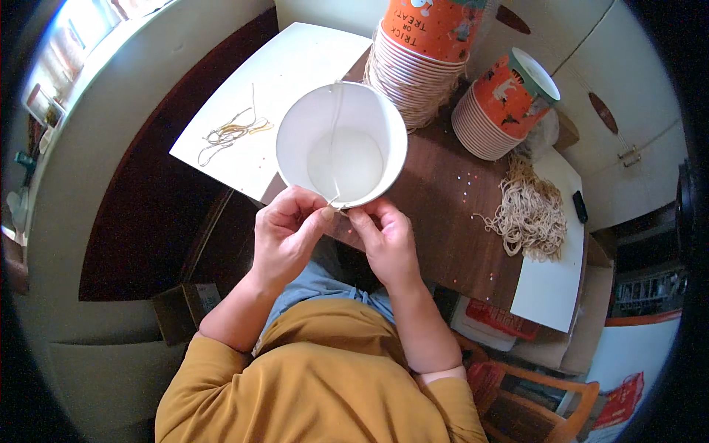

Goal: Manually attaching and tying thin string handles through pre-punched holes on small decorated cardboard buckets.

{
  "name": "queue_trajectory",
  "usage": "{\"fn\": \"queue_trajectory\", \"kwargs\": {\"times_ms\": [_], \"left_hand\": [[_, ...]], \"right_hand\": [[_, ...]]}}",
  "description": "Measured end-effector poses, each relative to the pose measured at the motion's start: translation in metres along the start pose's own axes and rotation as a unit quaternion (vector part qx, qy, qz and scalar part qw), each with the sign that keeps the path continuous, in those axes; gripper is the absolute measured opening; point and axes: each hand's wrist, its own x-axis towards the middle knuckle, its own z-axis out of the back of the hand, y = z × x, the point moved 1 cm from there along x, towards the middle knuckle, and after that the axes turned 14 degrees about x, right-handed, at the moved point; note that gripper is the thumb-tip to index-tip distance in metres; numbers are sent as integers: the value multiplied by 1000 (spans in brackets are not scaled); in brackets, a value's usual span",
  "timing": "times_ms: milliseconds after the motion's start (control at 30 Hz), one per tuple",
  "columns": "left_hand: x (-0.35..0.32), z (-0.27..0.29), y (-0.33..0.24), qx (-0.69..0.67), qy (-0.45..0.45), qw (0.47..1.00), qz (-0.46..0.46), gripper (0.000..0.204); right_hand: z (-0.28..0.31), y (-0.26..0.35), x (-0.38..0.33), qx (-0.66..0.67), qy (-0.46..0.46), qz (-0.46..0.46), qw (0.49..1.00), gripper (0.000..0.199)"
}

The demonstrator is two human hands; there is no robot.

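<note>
A white-lined paper bucket (295,136) stands mouth up at the near edge of the table, right in front of me. A thin pale cord (336,125) runs from its far rim across the opening to the near rim. At that near rim my left hand (292,229) pinches the cord's end between thumb and forefinger. My right hand (384,238) meets it there, thumb and fingers pressed together on the cord by the rim. Whether the cord is knotted there is too small to tell.
Behind the bucket rises a tall stack of orange patterned buckets (425,37), with a shorter stack (502,107) to its right. A heap of beige cords (532,210) lies at the right, near a black object (580,207). Loose cords (235,134) rest on a white board (258,70).
</note>
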Motion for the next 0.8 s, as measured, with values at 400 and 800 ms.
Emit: {"fn": "queue_trajectory", "kwargs": {"times_ms": [400, 800], "left_hand": [[3, -6, -16, 256, -89, 939, -211, 13], [10, -1, -2, -216, 37, 974, -48, 3]], "right_hand": [[-21, 30, -3, -322, -9, 444, 836, 18], [-18, 27, -6, -417, -14, 370, 830, 14]]}}
